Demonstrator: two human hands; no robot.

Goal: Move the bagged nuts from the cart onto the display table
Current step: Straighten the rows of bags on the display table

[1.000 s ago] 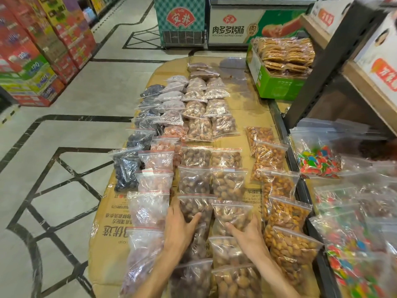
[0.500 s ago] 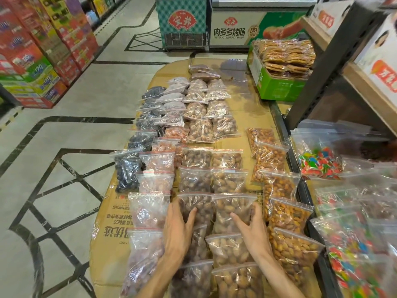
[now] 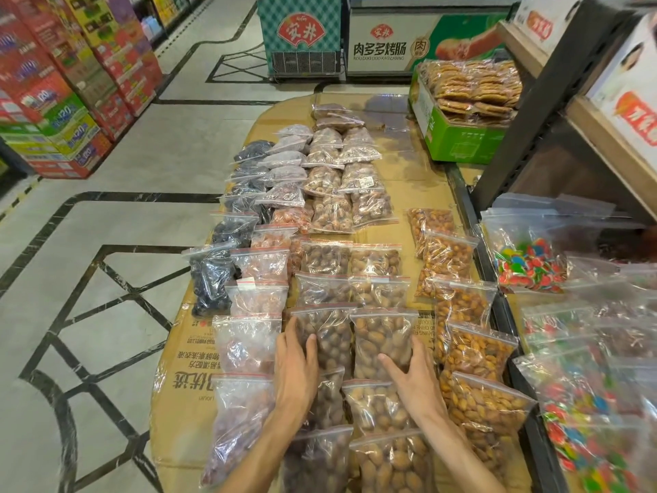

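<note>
Several clear zip bags of nuts lie in rows on the cardboard-covered display table (image 3: 185,354). My left hand (image 3: 297,364) lies flat with straight fingers against the left side of a bag of dark brown nuts (image 3: 332,336). My right hand (image 3: 412,371) rests with spread fingers on the right edge of a bag of light brown nuts (image 3: 382,341). The two bags sit side by side between my hands. More bags of the same nuts lie below them, toward me.
A column of orange-brown nut bags (image 3: 462,314) runs along the table's right edge. Bags of coloured candy (image 3: 529,265) fill a black-framed rack at right. A green box of biscuits (image 3: 458,137) stands at the far end. Freezers (image 3: 409,37) and stacked cartons (image 3: 71,83) border the floor.
Both hands have slid forward along the two middle columns, pushing the pair of nut bags up toward the bags ahead.
</note>
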